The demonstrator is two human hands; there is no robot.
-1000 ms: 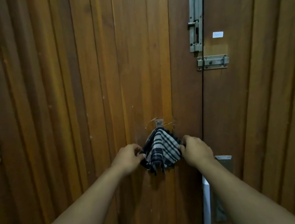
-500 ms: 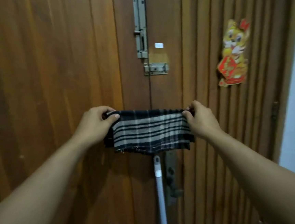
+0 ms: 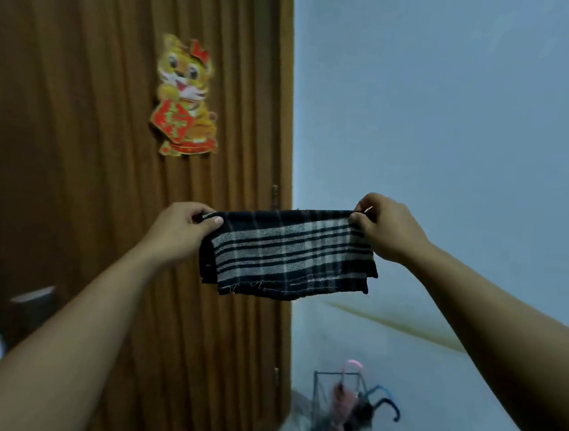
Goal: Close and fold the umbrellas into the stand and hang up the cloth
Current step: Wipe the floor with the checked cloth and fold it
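The dark navy and white plaid woven cloth was held in the air at chest height, stretched flat between both hands, in front of the edge of the brown ribbed wooden door and the pale blue painted wall. It was folded double, with the fold along the top and the frayed hems hanging free below.

The left hand pinched the upper left corner between thumb and curled fingers. The right hand pinched the upper right corner the same way. The hands were spread well apart, which put the top edge under tension; this grip probably served to keep the layers aligned and the fold straight so that the cloth could be draped over or hooked onto a support.

No hook or rail was visible near the cloth, so the hanging point could not be determined.

At lower right, the thin wire-frame umbrella stand stood against the wall. It held closed umbrellas, including a pink umbrella with a curved handle and a dark umbrella with a hooked handle; blur prevented an exact count. The umbrella portion of the task therefore appeared complete, with the cloth not yet hung.

A yellow and red cartoon tiger decoration was fixed to the door, well above the left hand.
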